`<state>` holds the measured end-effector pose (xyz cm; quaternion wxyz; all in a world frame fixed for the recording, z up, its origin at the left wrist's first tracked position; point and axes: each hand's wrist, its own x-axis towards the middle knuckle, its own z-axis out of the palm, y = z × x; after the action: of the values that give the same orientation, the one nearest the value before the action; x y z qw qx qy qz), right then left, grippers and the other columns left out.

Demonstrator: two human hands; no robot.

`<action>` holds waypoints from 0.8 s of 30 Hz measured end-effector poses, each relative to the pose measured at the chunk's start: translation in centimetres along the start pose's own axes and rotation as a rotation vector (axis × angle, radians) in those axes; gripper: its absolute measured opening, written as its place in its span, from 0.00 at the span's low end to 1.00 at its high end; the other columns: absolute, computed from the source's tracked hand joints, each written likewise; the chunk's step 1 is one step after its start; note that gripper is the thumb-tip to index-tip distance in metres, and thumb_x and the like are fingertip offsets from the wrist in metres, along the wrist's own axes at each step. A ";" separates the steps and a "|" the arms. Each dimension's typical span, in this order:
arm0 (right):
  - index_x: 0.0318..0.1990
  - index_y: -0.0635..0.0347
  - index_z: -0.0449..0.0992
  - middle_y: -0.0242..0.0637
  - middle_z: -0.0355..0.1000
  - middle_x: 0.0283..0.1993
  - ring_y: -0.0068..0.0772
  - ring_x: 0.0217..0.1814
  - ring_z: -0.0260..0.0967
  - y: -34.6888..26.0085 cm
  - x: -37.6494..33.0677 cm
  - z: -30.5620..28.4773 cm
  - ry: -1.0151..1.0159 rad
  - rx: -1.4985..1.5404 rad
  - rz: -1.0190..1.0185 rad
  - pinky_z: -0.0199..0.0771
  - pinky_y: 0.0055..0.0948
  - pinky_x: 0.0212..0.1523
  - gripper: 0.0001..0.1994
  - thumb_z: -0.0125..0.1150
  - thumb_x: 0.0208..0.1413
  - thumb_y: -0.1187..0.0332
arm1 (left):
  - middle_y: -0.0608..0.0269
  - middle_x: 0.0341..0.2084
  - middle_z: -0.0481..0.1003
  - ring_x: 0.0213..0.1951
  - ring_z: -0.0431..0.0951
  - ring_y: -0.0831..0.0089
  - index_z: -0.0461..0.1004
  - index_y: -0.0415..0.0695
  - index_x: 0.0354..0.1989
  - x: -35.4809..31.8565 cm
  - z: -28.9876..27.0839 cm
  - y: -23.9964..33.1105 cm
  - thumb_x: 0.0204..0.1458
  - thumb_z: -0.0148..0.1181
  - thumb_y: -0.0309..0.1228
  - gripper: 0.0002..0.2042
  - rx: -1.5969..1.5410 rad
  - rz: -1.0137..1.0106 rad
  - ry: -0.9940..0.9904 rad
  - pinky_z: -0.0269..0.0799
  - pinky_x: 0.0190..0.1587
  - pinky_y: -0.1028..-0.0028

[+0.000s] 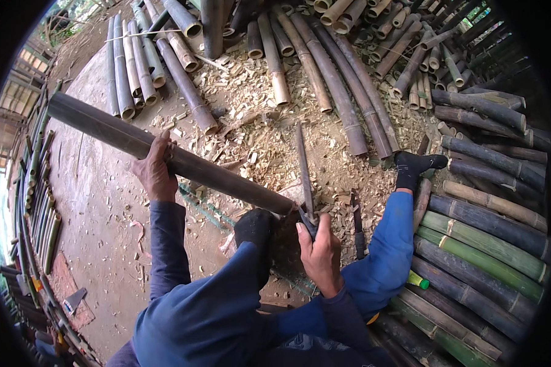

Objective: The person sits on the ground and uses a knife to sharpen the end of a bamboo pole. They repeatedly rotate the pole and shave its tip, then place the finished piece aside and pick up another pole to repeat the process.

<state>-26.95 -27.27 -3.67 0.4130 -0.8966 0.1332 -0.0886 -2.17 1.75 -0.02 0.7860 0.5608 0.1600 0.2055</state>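
The left hand (155,173) gripped a dark bamboo pole (165,156). The right hand (319,252) clasped a blade (303,174) at the pole's end. Chips (257,122) lay about; the pole looked barely worked.

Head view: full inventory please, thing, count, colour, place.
bamboo pole in hand: one, dark grey-brown, slanting from upper left to centre
long blade: one, dark metal, upright at the pole's near end
bamboo stack at top: many, tan to brown, fanned across the top
bamboo stack at right: many, green and dark grey, along the right
thin bamboo sticks: many, greenish, left edge
wood chips: many, pale tan, on the ground at centre
second knife: one, dark, on the chips by the right leg
left hand: gripping the pole from above
right hand: closed on the blade's handle
legs: two, blue trousers, black socks
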 end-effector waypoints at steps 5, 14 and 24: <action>0.47 0.63 0.64 0.60 0.77 0.33 0.69 0.38 0.78 -0.1 2.0 1.9 -0.375 -0.391 0.332 0.75 0.60 0.33 0.17 0.58 0.69 0.57 | 0.57 0.31 0.80 0.32 0.82 0.70 0.76 0.34 0.44 0.2 0.1 -0.1 0.51 0.76 0.27 0.17 0.066 -0.020 -0.051 0.80 0.39 0.71; 0.50 0.65 0.64 0.59 0.77 0.33 0.68 0.36 0.78 -1.4 1.2 -0.8 0.040 0.103 -0.014 0.75 0.57 0.33 0.18 0.56 0.69 0.57 | 0.55 0.38 0.79 0.35 0.84 0.65 0.70 0.34 0.53 0.2 -0.7 0.0 0.51 0.71 0.21 0.22 -0.122 -0.042 -0.223 0.82 0.42 0.68; 0.49 0.64 0.65 0.59 0.78 0.34 0.69 0.38 0.77 0.4 1.0 0.1 -0.189 -0.019 0.119 0.75 0.58 0.35 0.18 0.60 0.67 0.58 | 0.57 0.42 0.78 0.41 0.83 0.62 0.68 0.37 0.57 0.4 -0.5 0.2 0.52 0.70 0.23 0.25 -0.160 -0.060 -0.411 0.81 0.50 0.63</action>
<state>-26.06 -27.72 -3.95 0.4195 -0.8954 0.1475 0.0222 -2.14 2.40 -0.03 0.8497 0.5219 -0.0038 0.0752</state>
